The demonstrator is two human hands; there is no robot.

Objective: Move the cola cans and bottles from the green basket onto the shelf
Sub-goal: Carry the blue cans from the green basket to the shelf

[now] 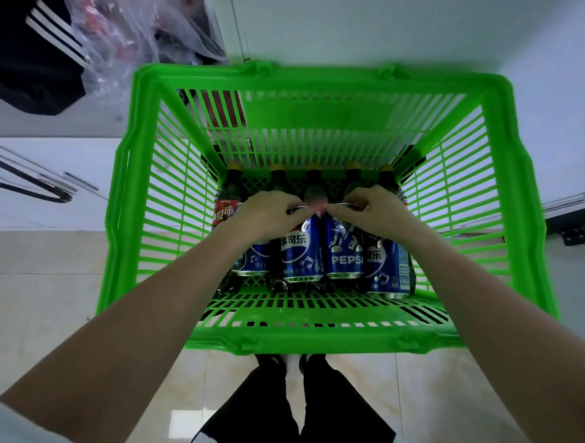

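The green basket (139, 191) stands on the floor below me. Several blue Pepsi cans lie side by side on its bottom, over a row of dark cola bottles (230, 186) with yellow caps. My left hand (267, 216) grips the top end of one middle can (299, 252). My right hand (370, 209) grips the top end of the can beside it (344, 255). Another can (387, 271) lies at the right and one (252, 261) at the left, partly under my left wrist. Both gripped cans still rest among the others.
A white shelf surface (364, 27) rises just behind the basket. At the upper left lie a clear plastic bag (125, 22) and a black striped garment (27, 51). My legs and shoes (286, 361) are on the tiled floor right in front of the basket.
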